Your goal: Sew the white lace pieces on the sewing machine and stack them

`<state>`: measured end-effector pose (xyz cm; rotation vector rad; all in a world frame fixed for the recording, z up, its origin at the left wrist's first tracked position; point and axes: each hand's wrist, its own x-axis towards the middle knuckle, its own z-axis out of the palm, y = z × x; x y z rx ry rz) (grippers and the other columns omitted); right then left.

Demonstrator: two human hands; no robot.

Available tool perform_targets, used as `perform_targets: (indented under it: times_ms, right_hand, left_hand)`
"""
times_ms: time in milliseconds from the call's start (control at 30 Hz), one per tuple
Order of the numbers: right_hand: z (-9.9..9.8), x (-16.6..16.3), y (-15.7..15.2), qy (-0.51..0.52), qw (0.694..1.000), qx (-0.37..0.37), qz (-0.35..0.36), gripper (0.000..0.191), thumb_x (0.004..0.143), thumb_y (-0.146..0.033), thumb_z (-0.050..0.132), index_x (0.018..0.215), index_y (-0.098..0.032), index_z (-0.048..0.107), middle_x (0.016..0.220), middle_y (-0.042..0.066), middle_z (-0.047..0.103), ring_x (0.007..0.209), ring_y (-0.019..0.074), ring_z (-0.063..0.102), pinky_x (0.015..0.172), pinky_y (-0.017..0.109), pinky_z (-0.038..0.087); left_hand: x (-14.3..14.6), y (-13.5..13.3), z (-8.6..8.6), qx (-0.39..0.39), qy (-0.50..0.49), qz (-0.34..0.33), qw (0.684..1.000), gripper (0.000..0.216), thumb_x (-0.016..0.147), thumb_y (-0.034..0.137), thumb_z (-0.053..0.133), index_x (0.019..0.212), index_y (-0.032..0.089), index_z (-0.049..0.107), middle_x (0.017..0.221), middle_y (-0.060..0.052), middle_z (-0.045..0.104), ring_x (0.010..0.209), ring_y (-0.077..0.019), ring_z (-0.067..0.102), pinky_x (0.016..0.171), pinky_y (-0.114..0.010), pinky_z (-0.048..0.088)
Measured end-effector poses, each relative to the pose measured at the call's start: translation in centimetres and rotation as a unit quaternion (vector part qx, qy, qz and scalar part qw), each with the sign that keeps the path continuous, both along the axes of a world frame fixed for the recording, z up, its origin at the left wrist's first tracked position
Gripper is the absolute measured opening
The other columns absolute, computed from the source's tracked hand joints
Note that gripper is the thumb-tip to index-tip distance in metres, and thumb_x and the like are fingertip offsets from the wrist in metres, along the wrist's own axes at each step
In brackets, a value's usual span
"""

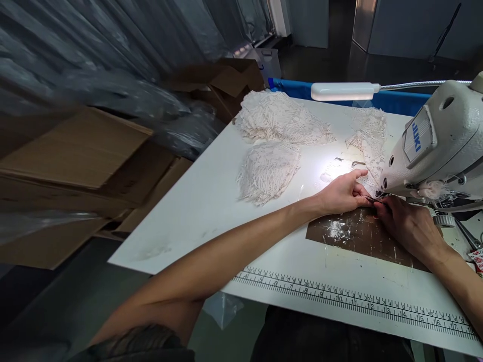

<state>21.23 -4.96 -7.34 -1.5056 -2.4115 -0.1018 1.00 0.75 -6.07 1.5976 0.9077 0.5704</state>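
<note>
My left hand (344,192) lies on the white table (211,201) with its fingers pinched on a small dark piece at the needle of the white sewing machine (433,146). Opposite it, my right hand (405,226) rests on a brown taped patch (350,234) and pinches the same dark piece; what the piece is I cannot make out. A strip of white lace (368,136) runs back from the needle area under the lamp's glare.
Two piles of white lace pieces (277,118) (266,171) lie on the far left of the table. A lamp (345,91) on a flexible neck hangs above. A printed ruler (354,301) runs along the front edge. Cardboard boxes (83,166) and plastic sheeting stand at left.
</note>
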Motion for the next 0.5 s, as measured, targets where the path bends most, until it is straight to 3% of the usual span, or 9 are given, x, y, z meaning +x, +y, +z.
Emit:
perform_targets:
  times_ms: [167, 367, 433, 500]
  right_hand:
    - [1.2, -1.6, -0.2, -0.06, 0.997, 0.048, 0.008, 0.059, 0.102, -0.044, 0.008, 0.09, -0.016, 0.059, 0.072, 0.01, 0.062, 0.07, 0.0231, 0.06, 0.059, 0.033, 0.042]
    - [1.0, -2.0, 0.1, -0.059, 0.997, 0.051, -0.019, 0.058, 0.102, -0.043, 0.012, 0.079, -0.016, 0.058, 0.068, 0.011, 0.062, 0.061, 0.0208, 0.058, 0.051, 0.03, 0.036]
    - [1.2, -1.9, -0.4, 0.001, 0.999, 0.034, -0.012, 0.057, 0.102, -0.045, 0.016, 0.078, -0.016, 0.058, 0.066, 0.009, 0.062, 0.054, 0.0178, 0.056, 0.046, 0.028, 0.033]
    - [1.7, -1.3, -1.4, 0.059, 0.998, 0.008, 0.022, 0.052, 0.102, -0.045, 0.021, 0.082, -0.016, 0.059, 0.063, 0.006, 0.062, 0.048, 0.0152, 0.053, 0.043, 0.026, 0.032]
  left_hand:
    - [-0.3, 0.2, -0.7, 0.057, -0.007, -0.043, 0.997, 0.08, 0.082, 0.022, 0.059, 0.148, 0.003, 0.019, 0.087, -0.007, 0.072, 0.081, -0.0164, 0.068, 0.077, -0.03, 0.054]
    - [0.0, -0.1, -0.5, 0.035, 0.002, -0.039, 0.999, 0.085, 0.083, 0.024, 0.062, 0.148, 0.001, 0.013, 0.094, -0.011, 0.073, 0.09, -0.0184, 0.069, 0.082, -0.031, 0.054]
    - [-0.1, -0.3, 0.1, 0.055, 0.01, -0.041, 0.998, 0.081, 0.082, 0.022, 0.061, 0.147, 0.002, 0.018, 0.094, -0.011, 0.073, 0.084, -0.0163, 0.068, 0.077, -0.03, 0.054]
    - [-0.6, -0.5, 1.2, 0.124, 0.035, -0.08, 0.988, 0.068, 0.081, 0.024, 0.064, 0.139, 0.006, 0.036, 0.094, -0.009, 0.072, 0.079, -0.0146, 0.066, 0.073, -0.029, 0.053]
